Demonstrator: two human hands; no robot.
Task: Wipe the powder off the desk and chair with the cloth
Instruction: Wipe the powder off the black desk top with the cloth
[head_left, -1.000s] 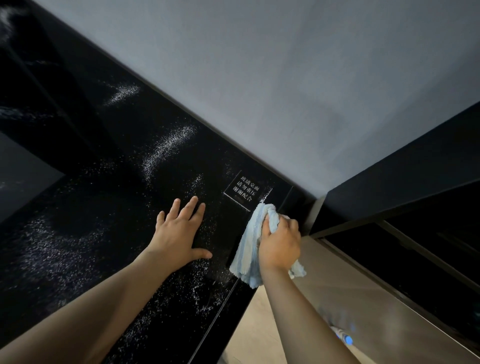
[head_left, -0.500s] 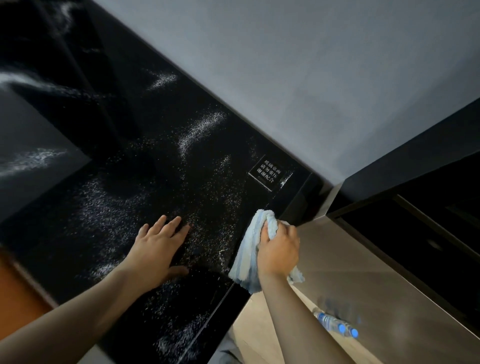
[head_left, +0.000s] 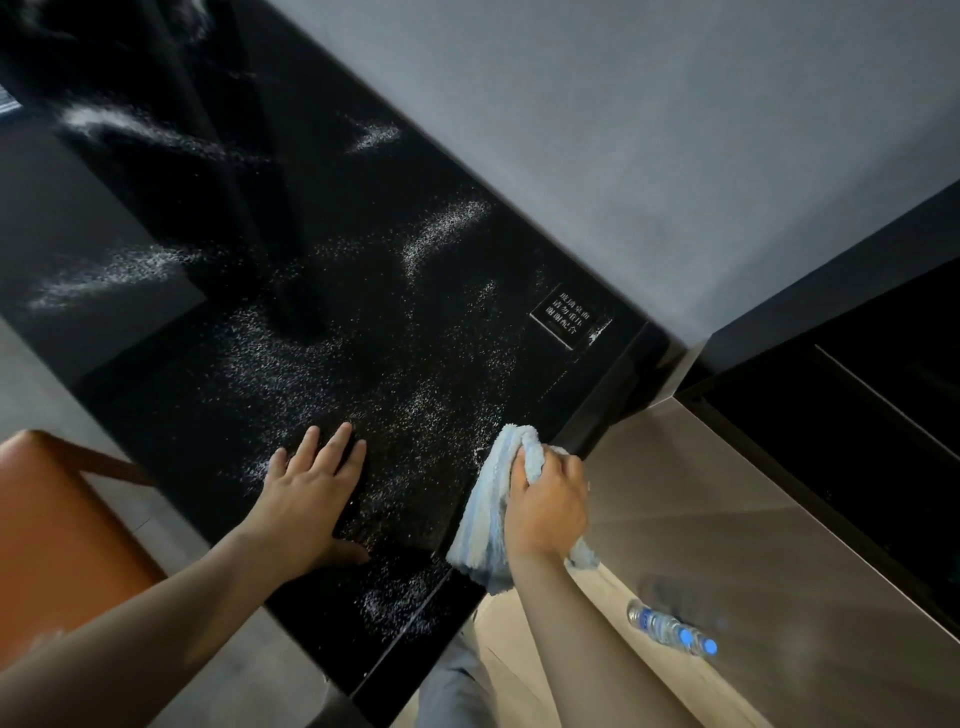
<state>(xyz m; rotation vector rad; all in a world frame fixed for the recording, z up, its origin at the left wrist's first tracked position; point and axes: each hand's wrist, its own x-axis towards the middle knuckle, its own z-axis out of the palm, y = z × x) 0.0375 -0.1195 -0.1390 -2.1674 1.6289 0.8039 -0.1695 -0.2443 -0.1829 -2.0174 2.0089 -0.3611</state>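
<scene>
On the glossy black desk (head_left: 218, 415), near its front edge: left hand (head_left: 306, 499) pressed flat, palm down, forearm reaching in from the lower left. Fingers (head_left: 332, 447) straight and slightly spread, tips pointing toward the wall, thumb stretched out to the side along the surface. Nothing held; only touching the desktop.

At the desk's right edge: right hand (head_left: 545, 504) with forearm coming up from the bottom, wrist bent a little, knuckles facing up. Fingers curled tight round a bunched light-blue cloth (head_left: 488, 509), gripping it in a fist. Cloth standing up above the hand, its top touching the desktop corner, the rest hanging below the hand past the edge, with a small end poking out on the far side of the wrist.

Across the desktop: white powder (head_left: 447, 228) in streaks and scattered grains, thick between the two hands and further back toward the wall. Small printed label (head_left: 566, 317) near the back right corner. At the lower left, beside the desk: orange chair (head_left: 57, 525). On the floor at the lower right: plastic bottles (head_left: 670, 631) with blue caps.
</scene>
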